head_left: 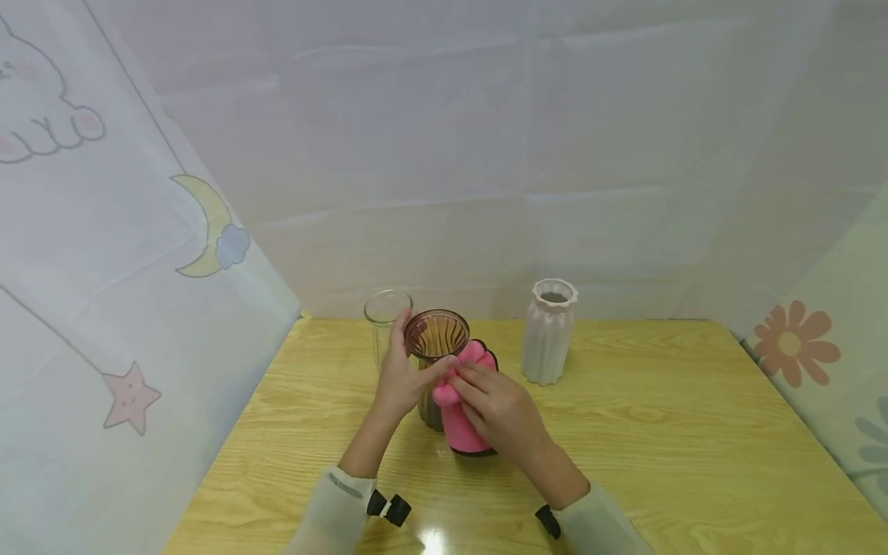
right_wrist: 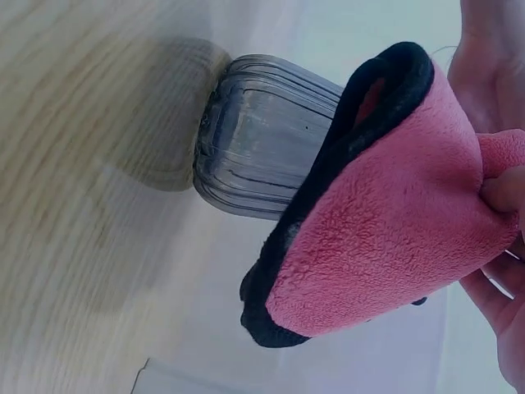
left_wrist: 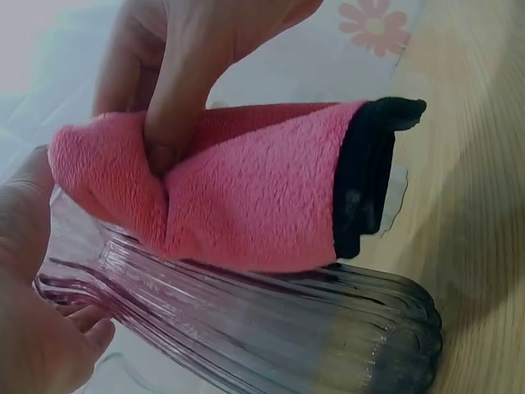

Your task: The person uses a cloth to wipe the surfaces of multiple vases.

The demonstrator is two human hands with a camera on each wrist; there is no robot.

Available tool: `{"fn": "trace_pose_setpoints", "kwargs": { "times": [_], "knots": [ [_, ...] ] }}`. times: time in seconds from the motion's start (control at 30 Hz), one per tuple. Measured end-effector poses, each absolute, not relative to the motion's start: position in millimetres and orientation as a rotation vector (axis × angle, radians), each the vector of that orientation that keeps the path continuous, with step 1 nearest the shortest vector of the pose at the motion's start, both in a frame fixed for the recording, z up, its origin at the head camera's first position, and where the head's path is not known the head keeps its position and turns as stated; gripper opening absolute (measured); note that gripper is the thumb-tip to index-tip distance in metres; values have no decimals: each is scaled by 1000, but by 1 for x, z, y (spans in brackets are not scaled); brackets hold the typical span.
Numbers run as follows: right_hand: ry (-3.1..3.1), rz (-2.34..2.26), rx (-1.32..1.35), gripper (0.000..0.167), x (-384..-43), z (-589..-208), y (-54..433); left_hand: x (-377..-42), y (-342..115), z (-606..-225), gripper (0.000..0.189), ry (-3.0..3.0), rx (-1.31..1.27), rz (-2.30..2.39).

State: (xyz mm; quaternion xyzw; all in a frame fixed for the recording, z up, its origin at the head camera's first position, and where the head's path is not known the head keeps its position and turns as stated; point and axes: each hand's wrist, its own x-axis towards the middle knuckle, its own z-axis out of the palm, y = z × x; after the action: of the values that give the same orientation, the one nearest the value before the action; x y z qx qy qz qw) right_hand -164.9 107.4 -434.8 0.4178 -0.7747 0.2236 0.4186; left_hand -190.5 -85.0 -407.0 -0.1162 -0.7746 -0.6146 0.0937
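In the head view a ribbed, purple-tinted glass vase (head_left: 432, 415) with a flared rim stands on the table. My left hand (head_left: 405, 379) grips it just below the rim, thumb on the near side and fingers at the far left. Against its right side hangs a folded pink cloth (head_left: 463, 428) with black edging. My right hand (head_left: 509, 412) pinches this cloth near the rim. From the left wrist, the cloth (left_wrist: 254, 189) lies along the upper part of the vase (left_wrist: 246, 320), covering some of its ribs. The right wrist view shows the vase's base (right_wrist: 254, 139) at the tabletop.
Just behind the left hand stands a clear glass vase (head_left: 379, 335). A pale pink fluted vase (head_left: 546, 347) with a scalloped rim is at the back right. The wood-grain table (head_left: 659, 416) ends at a printed fabric backdrop (head_left: 444, 154).
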Motion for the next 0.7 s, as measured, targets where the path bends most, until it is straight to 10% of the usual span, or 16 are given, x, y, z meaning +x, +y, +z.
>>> {"fn": "trace_pose_setpoints", "kwargs": {
  "times": [0.7],
  "knots": [
    [-2033,526,995,29,-165,-452,101,-201,-89,-407,104,-2382,-333,-1781]
  ]
}}
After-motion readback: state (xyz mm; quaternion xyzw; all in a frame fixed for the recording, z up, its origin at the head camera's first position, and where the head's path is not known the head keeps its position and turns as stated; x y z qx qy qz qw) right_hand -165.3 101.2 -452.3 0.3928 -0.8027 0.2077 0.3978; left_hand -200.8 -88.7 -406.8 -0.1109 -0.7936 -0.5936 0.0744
